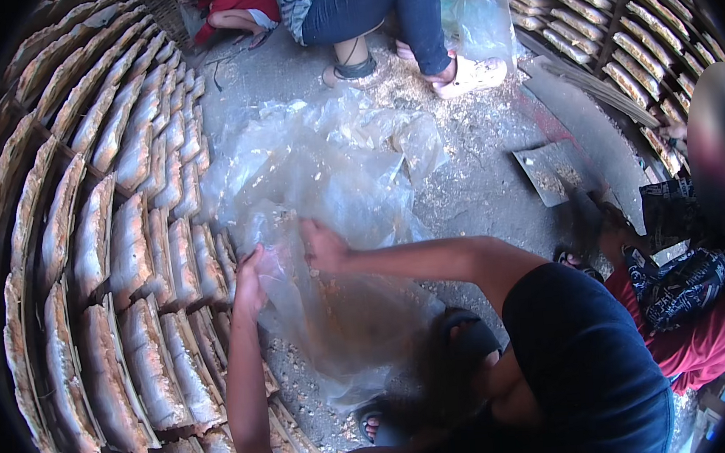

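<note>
A large clear plastic bag (348, 308), dusty brown inside, hangs in front of me over the floor. My left hand (249, 283) is closed on its upper left edge, fingers pinching the film. My right hand (324, 246) forms a fist around the same bag, a short way to the right of the left one. Slight motion blur softens the bag's lower part. Just beyond it, crumpled clear plastic sheeting (348, 147) lies spread over the floor, with pale crumbs on it.
Stacked rows of curved, crusted slabs (138, 244) rise close by my left arm. More rows (567, 6) stand at the far right. A metal dustpan-like sheet (550, 173) lies right of the plastic. Co-workers sit ahead and at right; one in jeans (371, 9) sits near another plastic bag (481, 25).
</note>
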`<action>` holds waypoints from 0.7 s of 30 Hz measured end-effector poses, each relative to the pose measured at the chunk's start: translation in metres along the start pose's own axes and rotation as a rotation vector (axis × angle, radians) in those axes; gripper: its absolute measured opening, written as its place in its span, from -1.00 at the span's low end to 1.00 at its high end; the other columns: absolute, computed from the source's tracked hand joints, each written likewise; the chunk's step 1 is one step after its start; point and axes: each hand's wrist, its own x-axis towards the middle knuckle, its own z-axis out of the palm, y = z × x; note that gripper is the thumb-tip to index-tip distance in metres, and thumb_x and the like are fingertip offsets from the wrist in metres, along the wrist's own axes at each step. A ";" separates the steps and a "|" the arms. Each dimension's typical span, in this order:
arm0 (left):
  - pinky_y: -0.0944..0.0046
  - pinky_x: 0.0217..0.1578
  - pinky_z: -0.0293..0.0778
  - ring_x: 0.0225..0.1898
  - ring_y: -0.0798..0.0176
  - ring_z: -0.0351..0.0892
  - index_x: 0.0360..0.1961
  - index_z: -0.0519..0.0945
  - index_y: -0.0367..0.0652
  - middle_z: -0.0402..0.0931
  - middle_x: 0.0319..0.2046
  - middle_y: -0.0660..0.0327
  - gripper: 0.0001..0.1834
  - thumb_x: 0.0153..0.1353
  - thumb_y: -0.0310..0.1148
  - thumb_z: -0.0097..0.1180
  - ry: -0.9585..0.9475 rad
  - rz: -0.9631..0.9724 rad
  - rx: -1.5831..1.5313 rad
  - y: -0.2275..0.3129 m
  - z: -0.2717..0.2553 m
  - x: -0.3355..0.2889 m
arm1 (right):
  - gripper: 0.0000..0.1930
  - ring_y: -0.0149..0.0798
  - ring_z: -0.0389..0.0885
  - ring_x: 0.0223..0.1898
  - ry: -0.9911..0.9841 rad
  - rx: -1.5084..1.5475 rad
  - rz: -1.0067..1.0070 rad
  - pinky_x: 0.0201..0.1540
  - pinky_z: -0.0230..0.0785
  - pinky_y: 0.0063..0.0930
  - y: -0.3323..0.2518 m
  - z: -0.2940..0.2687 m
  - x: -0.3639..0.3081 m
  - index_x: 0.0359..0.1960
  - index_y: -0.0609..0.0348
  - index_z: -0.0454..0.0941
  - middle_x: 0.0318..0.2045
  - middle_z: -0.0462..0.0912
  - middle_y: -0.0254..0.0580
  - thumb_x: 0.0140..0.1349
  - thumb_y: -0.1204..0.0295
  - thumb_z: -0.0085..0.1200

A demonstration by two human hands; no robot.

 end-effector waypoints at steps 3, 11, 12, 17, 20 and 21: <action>0.07 0.07 0.25 0.02 0.06 0.40 0.09 0.28 -0.35 0.40 0.00 -0.01 -0.47 0.23 -0.15 -0.10 -0.183 -0.082 -0.017 0.016 0.012 -0.011 | -0.18 0.08 0.27 0.08 0.172 -0.204 -0.170 0.08 0.13 -0.15 -0.008 -0.047 0.012 0.15 -0.03 0.21 0.06 0.24 0.14 -0.26 0.32 0.33; 0.08 0.08 0.26 0.09 0.05 0.31 0.08 0.27 -0.32 0.38 -0.02 -0.05 -0.45 0.16 -0.19 0.05 0.416 0.061 0.285 0.036 -0.017 -0.019 | -0.69 -0.10 0.55 -0.26 -0.295 -0.315 -0.145 -0.12 0.27 -0.18 -0.015 -0.091 0.054 -0.30 0.06 0.55 -0.43 0.59 -0.15 -0.11 0.26 0.25; 0.08 0.09 0.23 0.10 0.06 0.30 0.08 0.27 -0.31 0.36 0.00 -0.05 -0.42 0.12 -0.20 0.10 0.547 0.231 0.447 0.040 -0.017 -0.018 | -0.70 -0.09 0.55 -0.27 -0.260 -0.301 -0.200 -0.14 0.28 -0.19 -0.018 -0.094 0.055 -0.31 0.06 0.55 -0.43 0.59 -0.14 -0.10 0.27 0.24; 0.09 0.13 0.12 0.12 0.05 0.25 0.06 0.29 -0.29 0.28 0.06 -0.10 -0.30 -0.11 -0.31 0.31 0.708 1.067 1.531 0.079 0.026 -0.036 | -0.75 -0.03 0.55 -0.32 -0.259 -0.230 -0.360 -0.23 0.33 -0.23 -0.050 -0.102 0.060 -0.33 0.10 0.54 -0.43 0.58 -0.11 -0.07 0.35 0.22; 0.15 0.02 0.24 0.00 0.06 0.38 0.07 0.28 -0.27 0.37 -0.01 -0.11 -0.24 -0.20 -0.36 0.35 0.379 0.991 1.567 0.088 0.059 -0.031 | -0.76 -0.05 0.55 -0.31 -0.276 -0.201 -0.469 -0.24 0.34 -0.23 -0.077 -0.097 0.061 -0.35 0.13 0.55 -0.46 0.58 -0.11 -0.12 0.40 0.24; 0.17 -0.04 0.29 -0.07 0.08 0.43 0.02 0.33 -0.27 0.42 -0.08 -0.08 -0.30 -0.20 -0.38 0.35 0.292 0.719 1.425 0.091 0.062 -0.030 | -0.74 -0.05 0.55 -0.30 -0.300 -0.174 -0.464 -0.24 0.35 -0.23 -0.086 -0.097 0.062 -0.34 0.13 0.56 -0.45 0.59 -0.11 -0.13 0.41 0.24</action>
